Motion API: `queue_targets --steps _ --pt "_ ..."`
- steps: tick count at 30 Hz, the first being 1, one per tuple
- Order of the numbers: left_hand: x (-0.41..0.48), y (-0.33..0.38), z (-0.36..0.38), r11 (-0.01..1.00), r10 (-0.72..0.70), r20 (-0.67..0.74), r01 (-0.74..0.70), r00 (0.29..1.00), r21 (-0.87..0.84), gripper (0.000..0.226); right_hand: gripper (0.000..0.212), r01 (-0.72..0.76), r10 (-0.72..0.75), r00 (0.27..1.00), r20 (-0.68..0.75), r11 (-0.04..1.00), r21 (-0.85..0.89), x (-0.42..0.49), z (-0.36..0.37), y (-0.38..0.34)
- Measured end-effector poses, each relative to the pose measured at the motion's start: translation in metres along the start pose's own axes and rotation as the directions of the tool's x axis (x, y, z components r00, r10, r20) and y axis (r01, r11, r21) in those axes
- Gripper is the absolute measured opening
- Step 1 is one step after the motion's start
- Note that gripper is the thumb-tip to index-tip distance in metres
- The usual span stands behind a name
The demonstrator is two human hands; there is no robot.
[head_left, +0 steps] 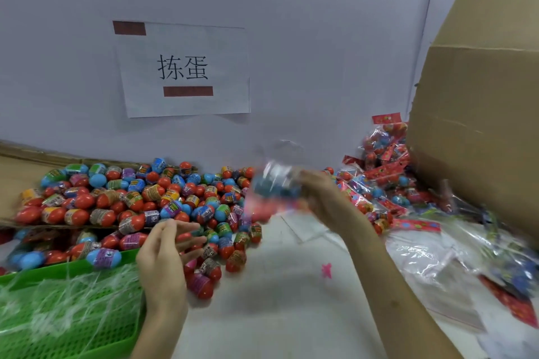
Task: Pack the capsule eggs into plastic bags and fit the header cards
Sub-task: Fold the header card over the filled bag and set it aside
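Observation:
A big heap of capsule eggs [137,198], red and blue with printed bands, covers the left and middle of the table. My right hand [323,198] grips a clear plastic bag [274,183] with blurred blue and red eggs inside, held above the heap's right edge. My left hand [166,251] hovers over the near eggs with fingers stretched out, and I cannot tell if it touches any. Packed bags with red header cards [385,166] pile up at the right. A loose red header card [417,225] lies before them.
A green plastic basket [58,312] sits at the near left. A tall cardboard box [478,131] stands at the right. Empty clear bags [437,274] and printed packs lie at the near right. A paper sign [183,70] is taped to the wall.

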State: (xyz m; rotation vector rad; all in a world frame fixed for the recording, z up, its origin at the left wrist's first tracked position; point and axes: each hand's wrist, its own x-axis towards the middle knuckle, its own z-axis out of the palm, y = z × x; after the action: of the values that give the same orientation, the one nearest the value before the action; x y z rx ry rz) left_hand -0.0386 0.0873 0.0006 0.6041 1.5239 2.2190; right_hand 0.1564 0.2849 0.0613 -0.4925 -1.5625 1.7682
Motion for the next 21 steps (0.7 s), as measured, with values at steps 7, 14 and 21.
queue_targets --steps 7,14,21 --pt "0.000 -0.007 0.003 0.989 -0.009 0.061 0.000 0.998 0.146 0.027 0.091 0.087 -0.116 0.930 -0.348 0.991 -0.097 0.021 -0.048 -0.034" --pt "-0.007 -0.017 0.005 0.571 0.030 0.351 -0.304 0.936 0.763 0.025 0.031 0.075 -0.227 0.873 -0.432 0.937 -0.341 -0.004 0.003 0.040" --pt "-0.012 -0.017 0.005 0.434 -0.009 0.450 -0.402 0.893 0.806 0.030 0.036 -0.211 -0.161 0.944 -0.289 0.381 -0.900 -0.010 -0.002 0.070"
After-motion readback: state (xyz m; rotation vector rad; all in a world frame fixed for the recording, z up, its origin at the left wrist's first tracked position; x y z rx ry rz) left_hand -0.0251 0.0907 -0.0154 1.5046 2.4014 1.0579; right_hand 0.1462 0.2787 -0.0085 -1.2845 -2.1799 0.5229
